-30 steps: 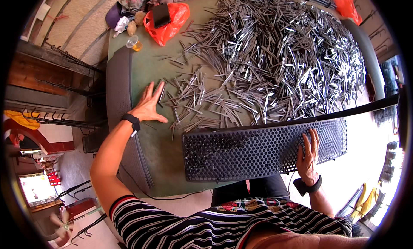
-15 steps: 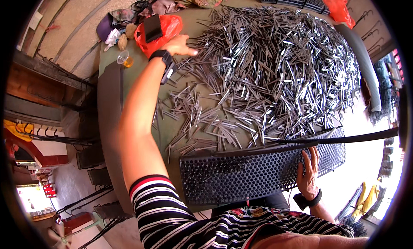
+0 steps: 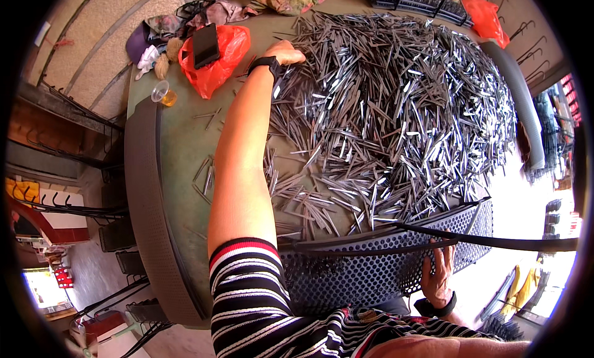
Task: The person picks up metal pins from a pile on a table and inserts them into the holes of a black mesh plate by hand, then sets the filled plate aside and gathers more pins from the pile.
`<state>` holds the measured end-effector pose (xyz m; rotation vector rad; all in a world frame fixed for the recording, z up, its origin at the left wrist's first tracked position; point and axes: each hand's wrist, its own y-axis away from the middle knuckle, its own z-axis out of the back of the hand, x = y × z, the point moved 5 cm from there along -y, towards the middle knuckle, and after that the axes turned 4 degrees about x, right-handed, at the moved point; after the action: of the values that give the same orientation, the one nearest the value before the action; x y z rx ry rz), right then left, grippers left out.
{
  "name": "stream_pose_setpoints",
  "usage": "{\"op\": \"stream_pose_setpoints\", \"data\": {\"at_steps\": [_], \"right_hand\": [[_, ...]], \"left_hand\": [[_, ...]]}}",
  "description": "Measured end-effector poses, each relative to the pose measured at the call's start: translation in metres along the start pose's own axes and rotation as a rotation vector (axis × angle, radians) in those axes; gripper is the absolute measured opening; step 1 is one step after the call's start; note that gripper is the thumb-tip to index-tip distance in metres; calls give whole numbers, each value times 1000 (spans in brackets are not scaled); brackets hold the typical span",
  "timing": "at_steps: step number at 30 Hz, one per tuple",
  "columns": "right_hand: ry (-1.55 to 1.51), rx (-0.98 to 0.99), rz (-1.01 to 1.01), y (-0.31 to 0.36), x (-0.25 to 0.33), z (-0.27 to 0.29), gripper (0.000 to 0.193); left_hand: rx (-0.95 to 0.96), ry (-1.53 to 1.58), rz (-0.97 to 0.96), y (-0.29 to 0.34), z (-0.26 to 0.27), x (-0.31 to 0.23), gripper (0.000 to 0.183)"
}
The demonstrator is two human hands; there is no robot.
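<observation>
A broad heap of thin dark metal strips (image 3: 396, 104) covers much of the table. At its far left edge is my left hand (image 3: 284, 52), back upward and thumb toward the strips; the other fingers are mostly hidden, so any grip cannot be made out. Close to my body a black panel with rows of round holes (image 3: 365, 277) stands tilted at the table's near edge, its left end partly behind my left sleeve. Against its near face, toward the right, my right hand (image 3: 439, 274) lies with fingers stretched out.
Left of my arm, a phone (image 3: 206, 46) lies on a red plastic bag (image 3: 216, 73), near a cup of amber liquid (image 3: 164, 94). A long curved grey panel (image 3: 148, 203) lines the left edge; another (image 3: 516, 98) stands at right. A black bar (image 3: 507, 242) crosses the near right.
My left hand has moved right onto the edge of the heap, and its fingers look more bent. The view has shifted slightly. My right hand stays against the holed panel.
</observation>
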<state>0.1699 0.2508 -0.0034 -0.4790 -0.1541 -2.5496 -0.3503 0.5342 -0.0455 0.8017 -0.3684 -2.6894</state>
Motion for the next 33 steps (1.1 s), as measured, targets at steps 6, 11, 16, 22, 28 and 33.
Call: {"op": "stream_pose_setpoints", "data": {"at_steps": [6, 11, 16, 22, 28, 33], "right_hand": [[-6, 3, -4, -1, 2, 2, 45], [-13, -6, 9, 1, 0, 1, 46], [-17, -48, 75, -1, 2, 2, 46], [-25, -105, 116, -2, 4, 4, 44], [-45, -126, 136, -1, 3, 4, 44], [-46, -155, 137, 0, 1, 3, 43]], "left_hand": [[-138, -147, 57, -3, -9, -1, 45], [100, -241, -2, 14, -13, -9, 40], [239, -214, -38, 54, -23, -8, 41], [184, -219, -113, 105, -46, -2, 40], [181, -258, -238, 189, -73, -18, 40], [40, -373, -170, 256, -58, -13, 43]]}}
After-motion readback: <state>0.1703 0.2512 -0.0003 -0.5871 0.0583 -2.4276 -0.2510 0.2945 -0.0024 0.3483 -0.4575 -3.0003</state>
